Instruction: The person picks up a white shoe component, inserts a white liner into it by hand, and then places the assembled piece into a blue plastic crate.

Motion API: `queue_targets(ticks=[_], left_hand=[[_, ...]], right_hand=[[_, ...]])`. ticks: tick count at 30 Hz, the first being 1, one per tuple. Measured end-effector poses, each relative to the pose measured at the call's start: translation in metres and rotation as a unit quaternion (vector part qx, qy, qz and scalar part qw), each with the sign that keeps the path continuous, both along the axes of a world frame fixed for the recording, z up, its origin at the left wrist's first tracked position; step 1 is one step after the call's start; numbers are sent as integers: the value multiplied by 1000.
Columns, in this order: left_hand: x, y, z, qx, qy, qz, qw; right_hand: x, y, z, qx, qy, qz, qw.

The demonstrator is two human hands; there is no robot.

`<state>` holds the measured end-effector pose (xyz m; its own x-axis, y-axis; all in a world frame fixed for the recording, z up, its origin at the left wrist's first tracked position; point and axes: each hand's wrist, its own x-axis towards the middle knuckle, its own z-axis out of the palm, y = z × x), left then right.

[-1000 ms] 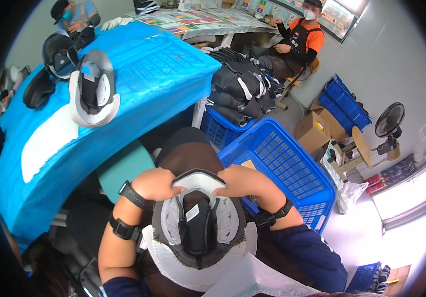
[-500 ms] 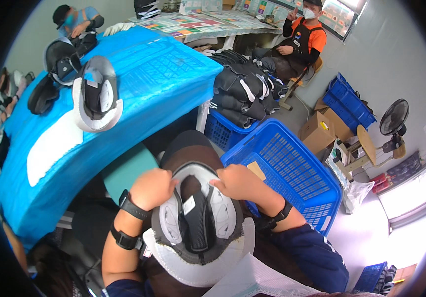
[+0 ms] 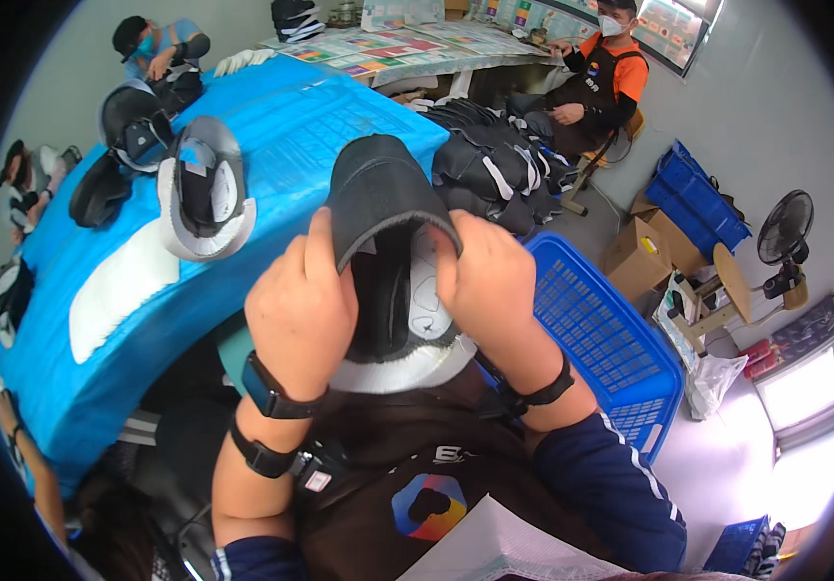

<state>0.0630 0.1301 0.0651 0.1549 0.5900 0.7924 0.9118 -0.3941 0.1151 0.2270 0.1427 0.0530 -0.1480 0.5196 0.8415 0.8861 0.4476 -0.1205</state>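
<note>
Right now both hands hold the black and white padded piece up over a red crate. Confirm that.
Not quite: the crate is blue, not red, as the head view shows. The rest stands: the left hand and right hand both hold the black and white padded piece up above it.

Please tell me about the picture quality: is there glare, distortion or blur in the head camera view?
In the head view, the fisheye lens bends the blue table edge and leaves a black rim around the frame; the window area at lower right is overexposed with glare on the floor; both hands, left and right, and the black padded piece they hold look sharp, without motion blur.
</note>
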Motion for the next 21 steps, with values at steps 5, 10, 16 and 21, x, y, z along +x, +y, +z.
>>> queue_targets(ticks=[5,10,16,21], left_hand=[[27,-17,-37,8,-55,-24,998],[21,-20,-55,-64,-58,-35,996],[18,-16,-58,-97,-30,-31,994],[11,-7,-62,-86,-43,-36,995]], right_hand=[[-28,-26,-23,-48,3,7,999],[-12,-21,-57,-86,16,32,996],[-4,-18,-61,-125,15,20,992],[5,-11,-62,-87,43,61,993]])
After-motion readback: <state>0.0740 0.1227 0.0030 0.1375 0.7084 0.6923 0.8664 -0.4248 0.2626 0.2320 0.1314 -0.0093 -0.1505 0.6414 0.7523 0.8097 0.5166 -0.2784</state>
